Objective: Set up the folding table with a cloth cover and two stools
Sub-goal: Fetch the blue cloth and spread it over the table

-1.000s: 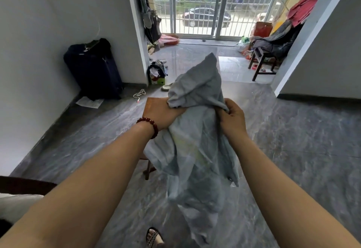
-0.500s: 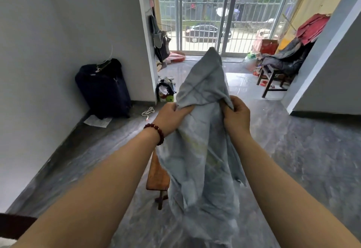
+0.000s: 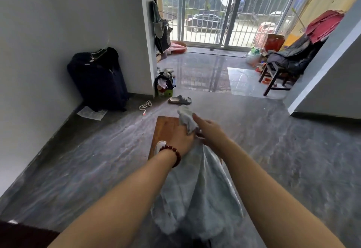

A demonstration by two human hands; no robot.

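Observation:
A pale blue-grey cloth hangs bunched in front of me, its lower part draping down between my forearms. My left hand, with a red bead bracelet at the wrist, grips the cloth near its top. My right hand holds the cloth just beside it, and a short end of cloth sticks up above both hands. Below them stands a low brown wooden table on the floor, mostly hidden by my hands and the cloth. A dark wooden stool stands far right under a pile of clothes.
A dark suitcase leans on the left wall. A grey slipper, a white cord, a paper sheet and a small bag of clutter lie beyond the table. Barred glass doors are at the back.
Both hands have dropped lower with the cloth. The tall bunch that stood up above my hands is now only a short end, and the table top shows in front.

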